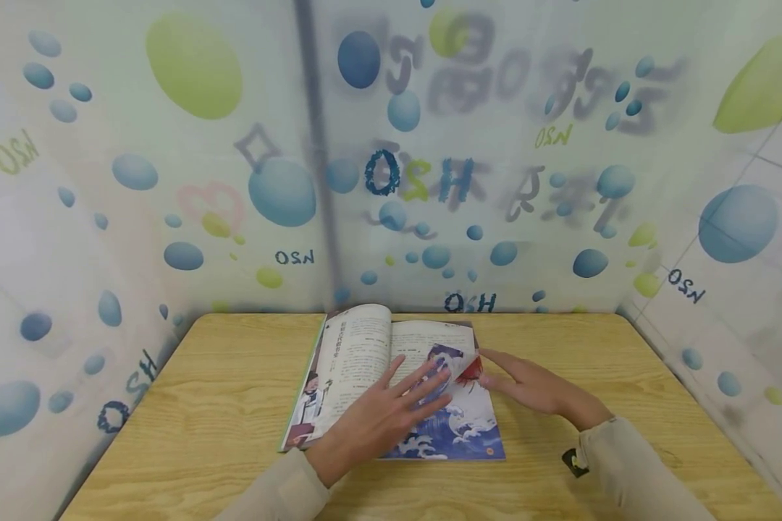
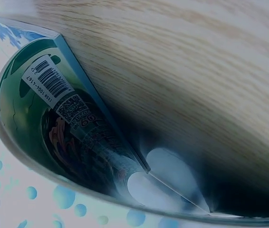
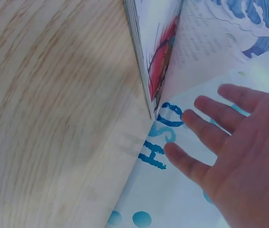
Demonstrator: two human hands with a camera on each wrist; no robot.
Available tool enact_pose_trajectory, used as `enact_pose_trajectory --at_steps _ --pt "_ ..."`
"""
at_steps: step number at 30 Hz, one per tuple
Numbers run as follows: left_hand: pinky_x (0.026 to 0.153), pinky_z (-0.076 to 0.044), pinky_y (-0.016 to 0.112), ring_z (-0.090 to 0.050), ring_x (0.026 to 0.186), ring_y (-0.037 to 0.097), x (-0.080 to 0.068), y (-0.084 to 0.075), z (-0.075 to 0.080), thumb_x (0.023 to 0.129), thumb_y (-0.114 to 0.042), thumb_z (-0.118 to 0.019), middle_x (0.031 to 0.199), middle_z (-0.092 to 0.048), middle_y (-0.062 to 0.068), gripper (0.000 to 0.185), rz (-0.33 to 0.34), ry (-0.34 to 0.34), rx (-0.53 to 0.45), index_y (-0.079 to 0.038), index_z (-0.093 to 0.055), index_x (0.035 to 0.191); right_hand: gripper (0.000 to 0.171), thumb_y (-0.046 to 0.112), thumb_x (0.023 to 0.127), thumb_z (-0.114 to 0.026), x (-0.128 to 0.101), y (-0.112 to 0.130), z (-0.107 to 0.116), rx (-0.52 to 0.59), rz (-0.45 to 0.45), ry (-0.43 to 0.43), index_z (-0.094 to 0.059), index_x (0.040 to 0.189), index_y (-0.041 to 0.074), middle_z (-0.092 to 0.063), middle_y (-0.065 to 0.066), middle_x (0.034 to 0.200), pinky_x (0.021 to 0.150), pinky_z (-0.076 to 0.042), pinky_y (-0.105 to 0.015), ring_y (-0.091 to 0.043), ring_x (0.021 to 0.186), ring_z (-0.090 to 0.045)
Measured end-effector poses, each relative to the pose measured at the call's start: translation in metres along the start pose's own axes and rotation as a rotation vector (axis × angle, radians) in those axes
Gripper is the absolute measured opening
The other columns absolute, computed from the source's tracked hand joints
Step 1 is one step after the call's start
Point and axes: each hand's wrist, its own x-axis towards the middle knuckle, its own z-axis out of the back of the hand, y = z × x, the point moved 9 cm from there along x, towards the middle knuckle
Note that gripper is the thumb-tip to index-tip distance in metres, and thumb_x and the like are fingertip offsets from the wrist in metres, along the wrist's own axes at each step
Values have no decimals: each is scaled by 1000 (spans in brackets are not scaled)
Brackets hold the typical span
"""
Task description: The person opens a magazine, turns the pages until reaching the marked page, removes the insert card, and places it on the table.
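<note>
An open magazine [image 1: 365, 340] lies on the table, with printed text on its left page and a blue wave picture at the lower right. One page [image 1: 464, 367] on the right side is curled up, with red artwork showing beneath it. My left hand [image 1: 381, 412] spreads its fingers over the right side, across the curled page; whether it presses cannot be seen. Beside the right edge, my right hand [image 3: 241, 137] has its fingers straight and apart, holding nothing. In the left wrist view, the back cover [image 2: 53, 90] with its barcode bends upward.
The magazine rests on a wood-grain table [image 1: 221, 405]. Behind and at both sides hangs a pale curtain [image 1: 391, 239] with blue and green dots and lettering. A small dark tag [image 1: 575, 463] hangs at the right sleeve.
</note>
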Motion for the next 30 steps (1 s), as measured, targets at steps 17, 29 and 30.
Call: enact_pose_trajectory --at_steps 17,29,30 --pt "117 -12 62 -30 147 25 -1 4 -14 96 -36 -61 154 -44 1 33 29 74 108 -29 -68 128 95 47 70 -87 -3 9 -46 -146 143 258 -47 148 11 -32 -19 158 108 -33 -63 -43 142 -34" --pt "117 -11 63 -31 146 28 2 11 -16 90 -56 -63 152 -47 5 47 122 142 71 -21 -69 121 95 49 68 -88 -2 8 -47 -201 114 245 -50 147 14 -35 -14 158 108 -34 -61 -40 142 -35" --pt "116 -12 63 -32 146 28 2 12 -16 90 -54 -64 151 -47 6 46 132 146 69 -21 -69 121 95 49 68 -88 -2 8 -47 -200 115 244 -50 147 13 -35 -14 158 108 -34 -62 -41 142 -35"
